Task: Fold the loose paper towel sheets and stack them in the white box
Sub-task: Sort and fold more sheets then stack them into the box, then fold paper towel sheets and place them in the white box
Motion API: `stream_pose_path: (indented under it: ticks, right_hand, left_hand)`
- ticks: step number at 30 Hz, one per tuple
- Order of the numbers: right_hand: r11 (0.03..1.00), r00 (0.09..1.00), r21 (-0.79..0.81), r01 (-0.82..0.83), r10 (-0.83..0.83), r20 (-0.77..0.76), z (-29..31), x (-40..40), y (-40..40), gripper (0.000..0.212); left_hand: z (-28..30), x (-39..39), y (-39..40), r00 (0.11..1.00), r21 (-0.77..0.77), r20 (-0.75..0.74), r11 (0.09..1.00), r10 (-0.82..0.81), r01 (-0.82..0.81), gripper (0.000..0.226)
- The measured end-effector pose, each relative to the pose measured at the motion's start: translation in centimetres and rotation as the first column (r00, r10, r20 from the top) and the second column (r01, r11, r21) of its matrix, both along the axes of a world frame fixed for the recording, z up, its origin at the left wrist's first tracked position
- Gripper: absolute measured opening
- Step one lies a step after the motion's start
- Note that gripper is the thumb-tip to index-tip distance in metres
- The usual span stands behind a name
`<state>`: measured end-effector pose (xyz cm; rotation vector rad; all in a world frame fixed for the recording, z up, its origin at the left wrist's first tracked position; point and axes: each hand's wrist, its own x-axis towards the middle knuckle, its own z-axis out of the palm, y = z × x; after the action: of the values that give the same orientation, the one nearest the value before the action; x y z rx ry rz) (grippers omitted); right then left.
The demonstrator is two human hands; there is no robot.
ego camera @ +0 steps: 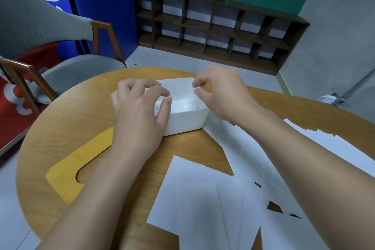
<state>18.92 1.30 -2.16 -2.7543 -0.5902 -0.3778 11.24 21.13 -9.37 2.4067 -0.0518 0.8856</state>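
Both hands, left hand point(140, 107) and right hand point(221, 95), hover with curled fingers, apparently empty, over the white rectangular plastic box point(182, 119); press the folded sheet flat beneath them.

The open rectangular white plastic box point(183, 122) sits upright before me with white folded paper inside; loose flat white paper towel sheets point(205, 195) overlap just beside it, nearer me.

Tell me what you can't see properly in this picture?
- Head view: whether the left hand and right hand pinch anything; white on white blurs it.
- Inside the white box: both hands cover part, so what lies there is unclear.
- Loose paper towel sheets: cut off by the bottom and right edges.
- Wooden lid: partly under the left forearm.
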Motion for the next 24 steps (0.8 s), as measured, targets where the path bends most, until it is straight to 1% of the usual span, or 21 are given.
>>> stream_pose_path:
  ticks: [3, 5, 6, 9, 12, 14, 18, 21, 24]
  right_hand:
    - [0.993, 0.999, 0.116, -0.031, 0.029, 0.016, 0.2, -3.0, -1.4, 0.012]
    - [0.982, 0.999, 0.185, -0.033, 0.030, 0.020, -0.4, -5.8, -2.9, 0.007]
    - [0.975, 1.000, 0.222, -0.022, 0.023, -0.002, -0.8, -7.3, -3.8, 0.005]
    - [0.960, 0.993, 0.278, 0.041, -0.009, -0.115, -2.9, -11.5, -6.5, 0.003]
    - [0.958, 0.984, 0.268, 0.105, -0.061, -0.168, -5.4, -14.2, -9.3, 0.004]
    - [0.943, 0.972, 0.289, 0.164, -0.105, -0.210, -6.6, -15.4, -10.8, 0.003]
    - [0.919, 0.959, 0.333, 0.209, -0.126, -0.253, -8.5, -16.8, -12.7, 0.006]
    - [0.920, 0.958, 0.328, 0.215, -0.133, -0.254, -10.0, -17.5, -13.5, 0.006]
    - [0.884, 0.953, 0.398, 0.246, -0.146, -0.265, -11.3, -18.1, -14.5, 0.005]
  left_hand:
    - [0.7, -1.3, -1.5, 0.988, 0.021, 0.063, 0.990, -0.143, 0.142, 0.015]
    - [0.6, -2.5, -3.1, 0.966, 0.023, 0.068, 0.969, -0.248, 0.247, 0.017]
    - [0.3, -3.0, -4.0, 0.952, 0.018, 0.063, 0.954, -0.299, 0.299, 0.017]
    - [-1.2, -4.1, -6.6, 0.906, -0.007, 0.013, 0.906, -0.423, 0.423, 0.013]
    - [-2.7, -4.8, -9.0, 0.858, -0.019, -0.058, 0.860, -0.511, 0.510, 0.012]
    - [-3.6, -5.1, -10.4, 0.818, -0.020, -0.125, 0.826, -0.561, 0.564, 0.012]
    - [-5.2, -5.3, -12.2, 0.763, 0.026, -0.243, 0.783, -0.599, 0.622, 0.013]
    - [-5.3, -5.4, -12.1, 0.769, 0.074, -0.306, 0.792, -0.561, 0.606, 0.010]
    - [-4.5, -5.3, -11.0, 0.783, 0.155, -0.385, 0.802, -0.489, 0.577, 0.029]
